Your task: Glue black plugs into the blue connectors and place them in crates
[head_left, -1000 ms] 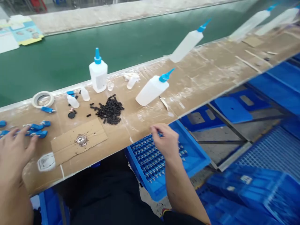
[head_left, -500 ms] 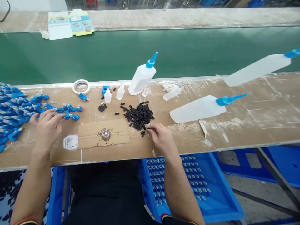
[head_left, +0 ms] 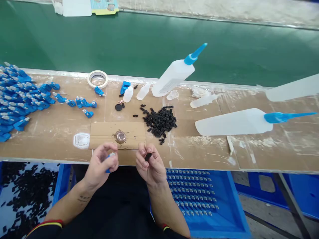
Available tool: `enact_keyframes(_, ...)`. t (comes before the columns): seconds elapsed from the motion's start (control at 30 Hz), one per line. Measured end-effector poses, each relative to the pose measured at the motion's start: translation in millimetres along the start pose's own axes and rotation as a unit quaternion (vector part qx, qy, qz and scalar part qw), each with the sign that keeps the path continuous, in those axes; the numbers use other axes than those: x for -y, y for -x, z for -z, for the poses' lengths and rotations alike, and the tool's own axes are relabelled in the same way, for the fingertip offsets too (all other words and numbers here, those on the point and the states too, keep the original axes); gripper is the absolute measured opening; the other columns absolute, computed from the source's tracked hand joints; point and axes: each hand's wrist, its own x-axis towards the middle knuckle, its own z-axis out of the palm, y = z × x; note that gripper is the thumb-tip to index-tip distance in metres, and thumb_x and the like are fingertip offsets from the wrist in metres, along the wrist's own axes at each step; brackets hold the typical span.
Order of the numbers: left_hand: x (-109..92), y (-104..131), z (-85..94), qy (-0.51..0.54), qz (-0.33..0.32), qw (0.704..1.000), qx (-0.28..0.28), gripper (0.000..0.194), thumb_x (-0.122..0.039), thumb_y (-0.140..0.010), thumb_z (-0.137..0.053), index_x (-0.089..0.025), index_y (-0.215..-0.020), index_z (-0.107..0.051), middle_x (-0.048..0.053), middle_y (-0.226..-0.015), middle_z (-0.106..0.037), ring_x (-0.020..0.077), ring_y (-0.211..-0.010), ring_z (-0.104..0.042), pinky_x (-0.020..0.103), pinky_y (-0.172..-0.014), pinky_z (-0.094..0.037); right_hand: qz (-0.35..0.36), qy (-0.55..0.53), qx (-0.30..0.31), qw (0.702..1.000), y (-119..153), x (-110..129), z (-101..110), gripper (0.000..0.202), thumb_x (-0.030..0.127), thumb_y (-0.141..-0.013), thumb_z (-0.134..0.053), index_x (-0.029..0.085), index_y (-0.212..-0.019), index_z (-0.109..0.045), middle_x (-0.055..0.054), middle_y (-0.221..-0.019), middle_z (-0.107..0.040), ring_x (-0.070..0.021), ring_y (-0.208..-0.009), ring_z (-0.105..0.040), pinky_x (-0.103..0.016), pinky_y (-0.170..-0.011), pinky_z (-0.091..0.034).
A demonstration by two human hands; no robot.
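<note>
A blue piece [head_left: 108, 162] is held in my left hand [head_left: 101, 166], over the table's front edge. Close by on its right, my right hand [head_left: 151, 162] grips a small black part [head_left: 148, 156] between thumb and fingers. Just behind both hands lies a cardboard piece [head_left: 99, 136] with a small round dish [head_left: 121, 136] of dark liquid on it. A heap of black parts [head_left: 160, 121] sits behind my right hand. Blue pieces [head_left: 22, 96] are piled at the far left, with a few loose ones [head_left: 84, 102] beside them.
Large white bottles with blue nozzles [head_left: 174, 76] [head_left: 234, 122] stand or lie to the right. Small bottles [head_left: 128, 94], a tape roll [head_left: 98, 79] and a black disc [head_left: 118, 107] are behind the cardboard. Below the table is a blue tray [head_left: 224, 205] with rows of pieces.
My left hand has left the blue pieces and come to the front middle with one. My right hand has moved from the black heap toward my body with a black part. The view has shifted.
</note>
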Motion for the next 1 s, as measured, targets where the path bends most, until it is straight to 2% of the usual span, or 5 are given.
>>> enact_keyframes(0.23,3,-1,-11.3,-0.235,-0.100,0.964,0.081,0.014,-0.032,-0.089,-0.071,-0.019,-0.091,-0.073,0.007,-0.095,-0.062,0.0190,-0.093,-0.063,0.033,-0.084,-0.054,0.013,0.121,0.051,0.991,11,-10,-13,0.014,0.038,-0.089,-0.069,0.026,-0.093,-0.065,-0.003,-0.092,-0.051,-0.0106,-0.060,-0.054,-0.019,-0.036,-0.042)
enact_keyframes(0.47,16,4,3.1,-0.002,0.101,0.995,0.024,0.031,-0.042,-0.080,-0.079,-0.015,-0.080,-0.065,0.003,-0.093,-0.056,0.0026,-0.052,-0.043,0.019,-0.043,-0.035,0.231,0.441,0.128,0.858,1,4,-11,0.035,0.007,-0.086,-0.068,0.032,-0.110,-0.070,-0.005,-0.108,-0.069,-0.0193,-0.087,-0.071,-0.035,-0.076,-0.062)
enact_keyframes(0.57,19,6,4.6,0.029,0.136,0.990,0.006,0.034,-0.043,-0.077,-0.082,-0.014,-0.079,-0.063,0.002,-0.092,-0.057,0.0016,-0.051,-0.042,0.018,-0.043,-0.032,0.238,0.474,0.178,0.829,-6,5,-9,0.038,0.004,-0.085,-0.069,0.030,-0.112,-0.066,-0.005,-0.106,-0.073,-0.0205,-0.093,-0.072,-0.036,-0.080,-0.061)
enact_keyframes(0.8,17,-2,-8.3,0.067,0.171,0.982,-0.050,0.046,-0.053,-0.075,-0.080,-0.016,-0.076,-0.054,-0.003,-0.070,-0.054,0.0034,-0.049,-0.042,0.017,-0.045,-0.032,0.183,0.303,0.059,0.933,-7,-25,-12,0.028,0.016,-0.090,-0.068,0.029,-0.104,-0.047,-0.004,-0.106,-0.072,-0.0162,-0.086,-0.068,-0.031,-0.070,-0.056)
enact_keyframes(1.0,6,-2,-9.3,0.162,0.198,0.965,-0.053,0.032,-0.047,-0.085,-0.062,-0.015,-0.086,-0.062,0.002,-0.081,-0.059,0.0084,-0.057,-0.052,0.019,-0.048,-0.034,0.020,0.062,-0.043,0.997,-11,-21,-15,0.039,0.040,-0.080,-0.080,0.030,-0.099,-0.047,0.001,-0.090,-0.068,-0.0120,-0.060,-0.052,-0.025,-0.052,-0.045)
